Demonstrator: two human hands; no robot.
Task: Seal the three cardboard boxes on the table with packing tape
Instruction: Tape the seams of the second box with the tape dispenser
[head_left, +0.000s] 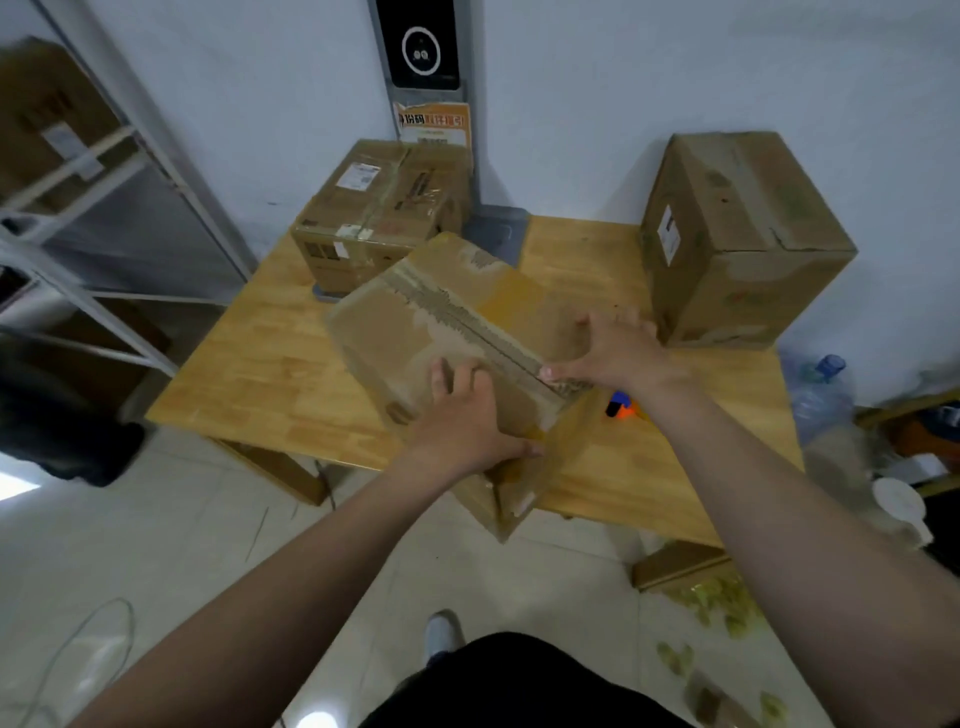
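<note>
Three cardboard boxes sit on the wooden counter (260, 364). The middle box (415, 322) is nearest the person, turned at an angle, with its near corner jutting past the counter's front edge. Whether it rests flat or is tipped up cannot be told. A rough, torn strip runs along its top seam, and the flaps lie closed. The left hand (467, 421) lies on the near part of the top, fingers straight and together and thumb down by the corner. Its grip is wide and holds nothing. The right hand (618, 348) presses flat on the far side of the seam, fingers spread and thumb along the strip — also a wide grip, closed round nothing. Just beside the box, under the right wrist, lies a small orange and blue object (620, 406), too hidden to name. The taped box (384, 208) stands at the back left near the wall, and the tall box (743, 244) stands upright at the back right — both well apart from the hands.
</note>
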